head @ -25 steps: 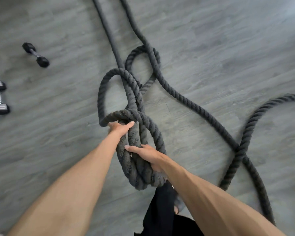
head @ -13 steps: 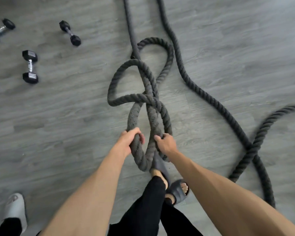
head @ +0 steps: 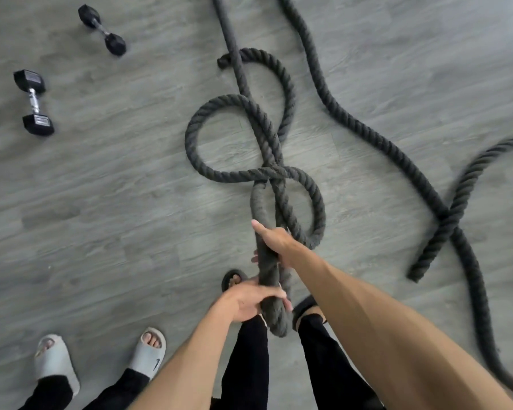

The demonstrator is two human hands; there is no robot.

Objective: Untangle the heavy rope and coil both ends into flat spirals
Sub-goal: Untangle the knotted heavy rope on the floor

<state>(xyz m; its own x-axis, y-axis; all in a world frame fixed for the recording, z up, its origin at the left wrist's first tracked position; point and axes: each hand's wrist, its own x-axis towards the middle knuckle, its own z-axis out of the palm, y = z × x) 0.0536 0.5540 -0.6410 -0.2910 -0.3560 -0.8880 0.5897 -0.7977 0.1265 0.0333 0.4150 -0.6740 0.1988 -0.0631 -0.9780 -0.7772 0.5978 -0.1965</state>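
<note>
A thick dark grey rope [head: 219, 173] lies knotted in loops on the grey floor, with two strands running off the top edge. A doubled bight of it rises from the knot toward me. My left hand [head: 246, 300] is closed around the bight's lower end, just above my feet. My right hand [head: 274, 241] grips the same doubled strands higher up, nearer the knot. One rope end [head: 223, 61] lies beside the upper loop. Another end [head: 416, 272] rests on the floor at the right, crossing a long strand.
Two black dumbbells [head: 33, 102] [head: 102, 30] lie on the floor at the upper left. Another person's feet in pale slides [head: 147, 353] stand at the lower left. My own dark sandals [head: 233, 279] are under the rope. A long rope strand [head: 474, 291] runs down the right side.
The view has pulled back and the lifted bight has been drawn toward me. My left hand slid to the bight's lower end and my right hand now grips above it. The loops spread flatter.
</note>
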